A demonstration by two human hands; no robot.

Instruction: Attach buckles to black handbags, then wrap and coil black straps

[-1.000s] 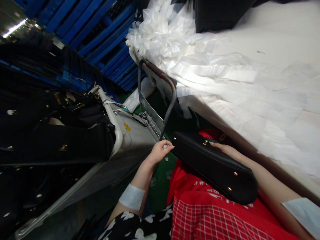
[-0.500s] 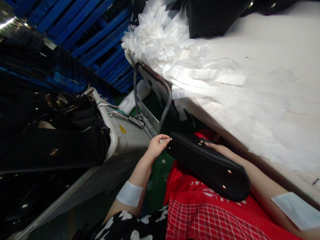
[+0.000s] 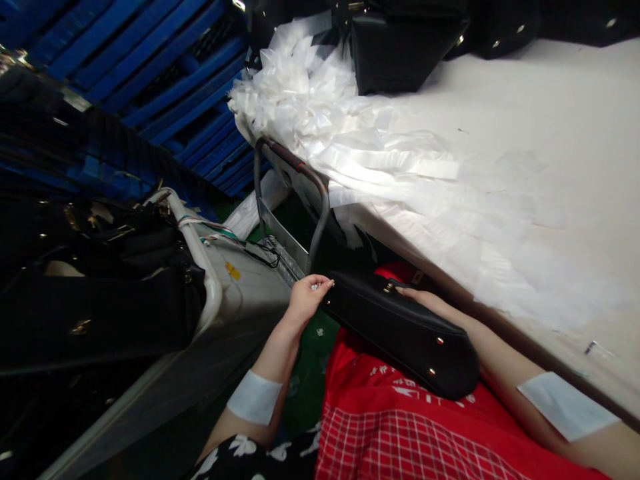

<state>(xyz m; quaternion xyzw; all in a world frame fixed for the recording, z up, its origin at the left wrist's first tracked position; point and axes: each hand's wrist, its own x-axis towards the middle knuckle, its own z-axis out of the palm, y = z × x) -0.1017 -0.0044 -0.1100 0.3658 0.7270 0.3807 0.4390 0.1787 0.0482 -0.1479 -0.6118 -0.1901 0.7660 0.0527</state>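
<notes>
A black handbag (image 3: 400, 327) lies tilted across my lap, its base with gold-coloured studs turned up towards me. My right hand (image 3: 417, 295) holds it from the far side, thumb beside a gold-coloured metal fitting (image 3: 388, 288); the other fingers are hidden behind the bag. At the bag's left end my left hand (image 3: 310, 297) is closed in a pinch, fingertips close to the corner near a stud. Small white scraps (image 3: 315, 287) show inside its curled fingers. Whether the fingertips touch the bag I cannot tell.
On my left stands a pale bin (image 3: 213, 293) heaped with black handbags (image 3: 100, 307). A trolley handle (image 3: 320, 193) rises ahead. The white table (image 3: 565, 113) on my right carries crumpled white film (image 3: 310, 100) and more black bags (image 3: 405, 53). Blue pallets (image 3: 165, 80) stand behind.
The whole view has shifted slightly, so most things sit further left and the table's far bags show more. Both hands keep their places on or beside the handbag.
</notes>
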